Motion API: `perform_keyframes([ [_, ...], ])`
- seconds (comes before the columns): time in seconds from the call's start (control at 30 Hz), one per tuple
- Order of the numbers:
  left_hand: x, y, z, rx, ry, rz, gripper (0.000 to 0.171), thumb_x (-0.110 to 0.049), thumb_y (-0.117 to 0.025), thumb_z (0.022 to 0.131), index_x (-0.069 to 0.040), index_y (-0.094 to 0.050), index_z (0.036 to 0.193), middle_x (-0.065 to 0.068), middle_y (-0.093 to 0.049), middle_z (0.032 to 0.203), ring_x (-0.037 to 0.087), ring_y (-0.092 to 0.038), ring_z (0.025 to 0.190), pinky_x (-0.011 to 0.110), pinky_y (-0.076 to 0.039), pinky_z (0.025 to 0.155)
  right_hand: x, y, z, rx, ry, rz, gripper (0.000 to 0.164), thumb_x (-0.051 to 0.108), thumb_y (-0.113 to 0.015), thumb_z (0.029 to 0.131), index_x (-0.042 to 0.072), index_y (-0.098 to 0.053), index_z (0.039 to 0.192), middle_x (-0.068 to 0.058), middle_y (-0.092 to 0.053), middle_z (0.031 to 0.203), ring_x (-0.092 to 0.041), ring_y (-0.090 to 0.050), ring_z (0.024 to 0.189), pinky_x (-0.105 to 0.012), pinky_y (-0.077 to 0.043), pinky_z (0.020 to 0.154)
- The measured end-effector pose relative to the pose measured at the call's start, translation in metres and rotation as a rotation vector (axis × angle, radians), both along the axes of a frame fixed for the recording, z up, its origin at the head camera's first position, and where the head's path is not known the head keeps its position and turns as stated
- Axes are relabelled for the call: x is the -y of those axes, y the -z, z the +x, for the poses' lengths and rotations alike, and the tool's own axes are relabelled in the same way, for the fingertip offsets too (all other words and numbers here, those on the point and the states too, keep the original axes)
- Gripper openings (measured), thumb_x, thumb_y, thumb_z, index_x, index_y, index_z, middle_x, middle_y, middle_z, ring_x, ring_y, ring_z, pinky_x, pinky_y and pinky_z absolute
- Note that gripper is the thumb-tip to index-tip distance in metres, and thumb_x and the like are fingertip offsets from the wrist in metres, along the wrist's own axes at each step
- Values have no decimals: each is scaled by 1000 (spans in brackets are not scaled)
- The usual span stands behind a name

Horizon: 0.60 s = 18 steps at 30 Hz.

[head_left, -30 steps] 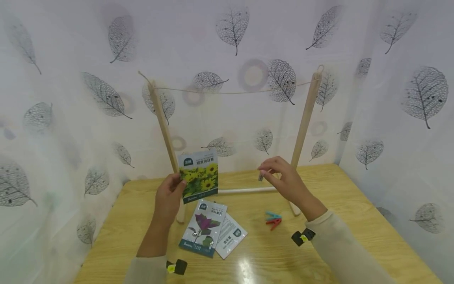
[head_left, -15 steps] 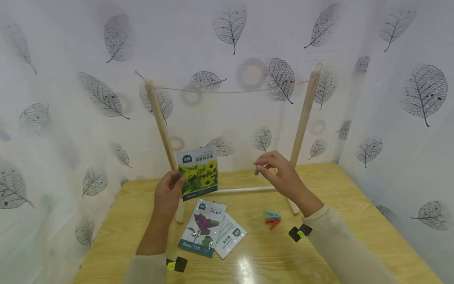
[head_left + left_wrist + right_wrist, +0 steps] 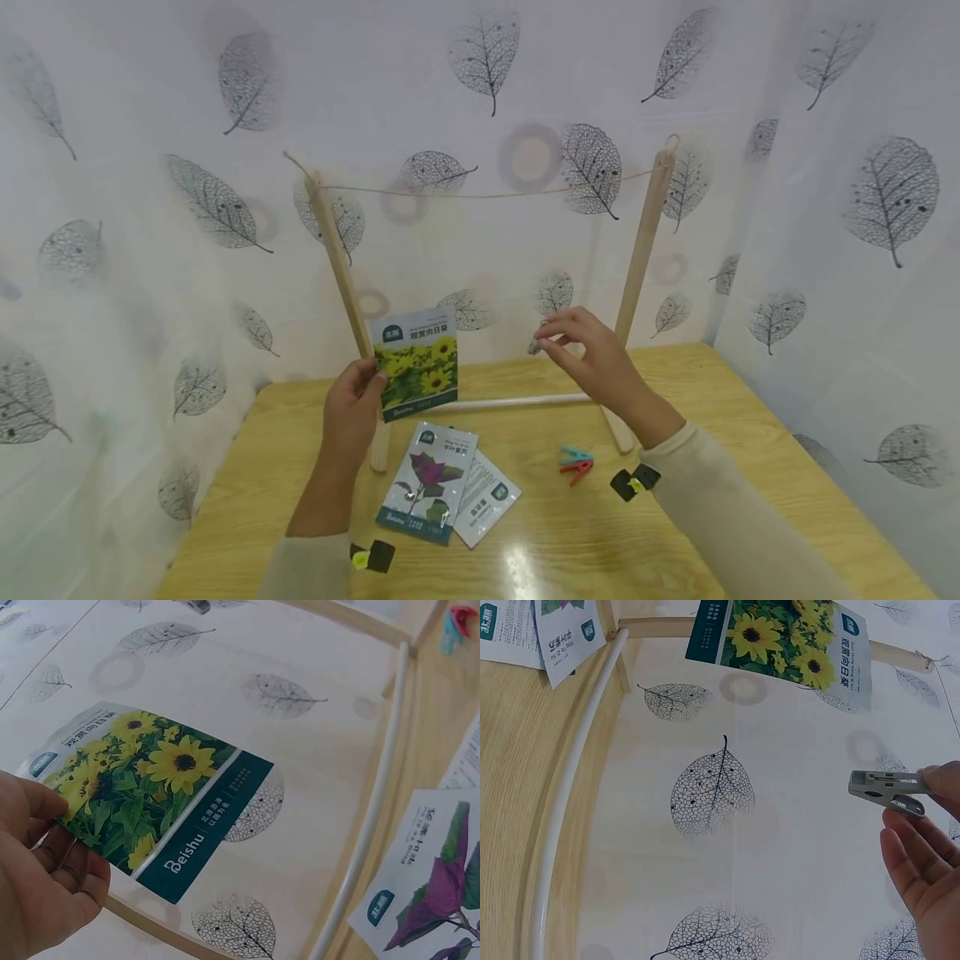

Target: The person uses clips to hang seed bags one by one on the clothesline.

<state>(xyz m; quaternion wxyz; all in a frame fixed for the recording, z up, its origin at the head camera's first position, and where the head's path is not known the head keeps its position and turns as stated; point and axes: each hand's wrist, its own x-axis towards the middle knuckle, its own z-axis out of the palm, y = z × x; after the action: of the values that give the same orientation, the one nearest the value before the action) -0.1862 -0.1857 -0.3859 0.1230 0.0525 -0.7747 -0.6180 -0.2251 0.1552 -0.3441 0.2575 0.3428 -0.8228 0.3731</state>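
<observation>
My left hand [image 3: 352,408] pinches a seed packet [image 3: 417,362] printed with yellow sunflowers by its left edge, held up above the table. The left wrist view shows the thumb on the packet's front and the other fingers behind it. To the right, my right hand [image 3: 592,362] holds a small grey clothespin [image 3: 889,789] between thumb and fingertips, its jaws pointing away from the hand toward the packet. Packet and clothespin are apart, both below a thin string [image 3: 480,197] strung between two wooden posts.
A packet with a purple plant [image 3: 427,483] lies partly over another white packet [image 3: 487,504] on the wooden table [image 3: 600,550]. Blue [image 3: 576,455] and red [image 3: 577,473] clothespins lie to the right. A white rod [image 3: 517,402] joins the left post [image 3: 341,267] and right post [image 3: 645,242] low down.
Both hands have risen slightly, carrying the sunflower packet and the grey clothespin. The right hand has also shifted a little left, and its clothespin has tilted. The packets and clothespins on the table stay put.
</observation>
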Motion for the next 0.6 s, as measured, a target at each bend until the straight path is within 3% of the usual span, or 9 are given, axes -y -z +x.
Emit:
perform_keyframes([
  [0.37,1,-1,-5,-13,10,14,31,-21,-55,104,-4,-58,130,14,-61,129,14,-55,109,10,-47,84,4,-12,1,-2,-10,-22,16,6,-70,94,8,-74,109,-8,-64,121,-23,-62,114,-35,-59,91],
  [0.6,2,-1,-8,-17,15,18,31,-20,-54,105,-3,-58,130,14,-60,127,14,-54,109,11,-48,84,9,-18,3,-2,-9,-30,15,7,-70,95,7,-74,109,-8,-64,120,-22,-62,114,-28,-57,95],
])
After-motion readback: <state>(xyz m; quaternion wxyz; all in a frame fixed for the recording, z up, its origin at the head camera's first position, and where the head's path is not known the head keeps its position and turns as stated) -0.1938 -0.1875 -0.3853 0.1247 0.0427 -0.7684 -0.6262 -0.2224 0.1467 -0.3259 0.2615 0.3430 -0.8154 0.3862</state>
